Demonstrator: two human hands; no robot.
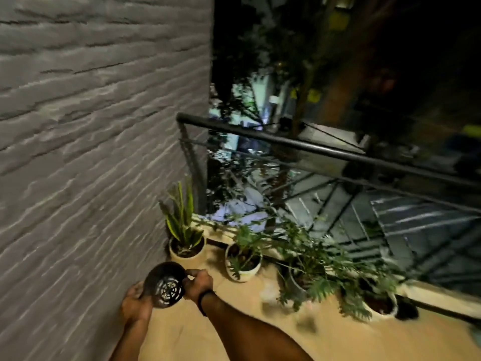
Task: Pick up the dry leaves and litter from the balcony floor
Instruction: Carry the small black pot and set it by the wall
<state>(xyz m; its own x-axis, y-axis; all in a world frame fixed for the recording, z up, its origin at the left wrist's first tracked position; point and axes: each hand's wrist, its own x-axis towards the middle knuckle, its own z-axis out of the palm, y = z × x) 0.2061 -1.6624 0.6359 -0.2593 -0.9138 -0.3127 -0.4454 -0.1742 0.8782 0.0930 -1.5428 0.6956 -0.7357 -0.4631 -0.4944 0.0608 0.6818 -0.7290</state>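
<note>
Beside the wall, left grip and right grip clasp a blurred dark pot.

Tan balcony floor carrying a row of four potted plants

Nearest the grey wall stands a cream pot of stiff sword-shaped leaves; just beside it to the right is a second cream pot with broad leaves, then a greyish pot and a white pot, both under feathery foliage, all lined along the pale kerb; a pale blurred patch lies by the greyish pot, too smeared to identify
</note>
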